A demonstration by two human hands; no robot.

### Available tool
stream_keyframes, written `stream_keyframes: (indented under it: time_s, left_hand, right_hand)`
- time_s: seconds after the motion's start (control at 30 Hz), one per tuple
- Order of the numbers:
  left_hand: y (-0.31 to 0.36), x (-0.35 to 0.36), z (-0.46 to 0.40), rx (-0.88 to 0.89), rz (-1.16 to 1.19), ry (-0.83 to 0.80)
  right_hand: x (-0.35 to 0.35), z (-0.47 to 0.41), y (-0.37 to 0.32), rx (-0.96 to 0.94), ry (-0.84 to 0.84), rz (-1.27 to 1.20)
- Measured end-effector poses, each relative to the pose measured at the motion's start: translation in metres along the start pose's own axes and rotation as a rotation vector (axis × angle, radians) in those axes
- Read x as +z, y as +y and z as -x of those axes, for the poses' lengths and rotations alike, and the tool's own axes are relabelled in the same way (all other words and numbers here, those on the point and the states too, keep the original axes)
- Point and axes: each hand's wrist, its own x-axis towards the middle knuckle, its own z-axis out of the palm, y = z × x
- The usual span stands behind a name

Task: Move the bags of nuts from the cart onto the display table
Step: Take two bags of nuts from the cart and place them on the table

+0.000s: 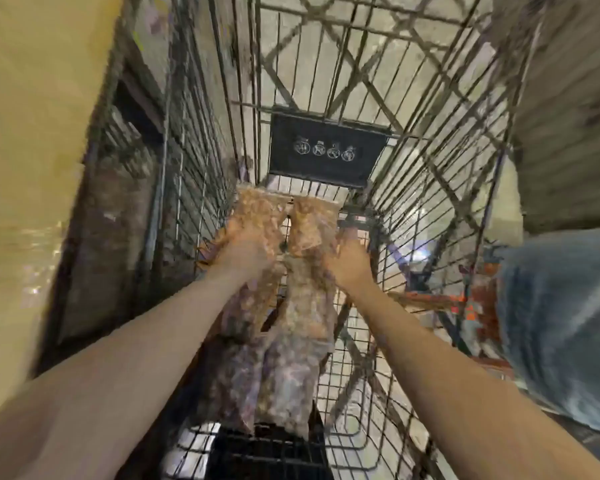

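Mid-frame, the left hand (246, 251) grasped one bag of nuts (257, 216); the right hand (349, 263) looked clenched on another bag (310, 223), though blur hid its fingers. More bags (274, 372) lay in the cart (430, 188). Slippery plastic could slide free or snag the wires.
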Motion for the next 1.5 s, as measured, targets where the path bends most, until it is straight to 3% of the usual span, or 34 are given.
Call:
stream_keyframes:
  time_s: [0.13,0.37,0.53,0.63,0.73,0.83,0.93,1.1,1.23,1.5]
  left_hand:
    - [-0.014,0.023,-0.072,-0.128,0.076,0.139]
    - [-0.019,0.035,-0.116,-0.230,0.234,0.082]
    - [-0.014,0.022,-0.120,-0.336,0.468,0.008]
    - [-0.014,0.022,-0.114,-0.322,0.529,-0.021]
    - [-0.016,0.023,-0.099,-0.275,0.622,-0.033]
    - [-0.017,0.004,-0.072,-0.273,0.759,-0.008]
    - [-0.024,-0.017,-0.042,-0.246,0.886,-0.085]
    - [-0.017,-0.061,0.070,-0.171,1.191,-0.292]
    - [-0.016,-0.076,0.157,-0.098,1.380,-0.261]
    - [-0.074,-0.075,0.317,0.158,1.473,-0.165]
  right_hand:
    - [0.028,-0.067,0.009,0.243,0.073,-0.126]
    - [0.042,-0.129,-0.002,0.415,0.058,-0.153]
    - [0.028,-0.127,-0.004,0.510,0.021,-0.489]
    - [0.029,-0.123,-0.004,0.510,-0.106,-0.619]
    - [0.030,-0.108,-0.007,0.387,-0.089,-0.606]
    - [0.020,-0.088,-0.004,0.277,-0.032,-0.666]
    - [-0.014,-0.052,-0.013,0.286,-0.028,-0.836]
    - [-0.081,0.032,-0.024,0.255,-0.283,-0.931]
    - [-0.110,0.108,-0.033,0.219,-0.338,-0.971]
    - [-0.107,0.284,-0.070,0.010,-0.377,-0.970]
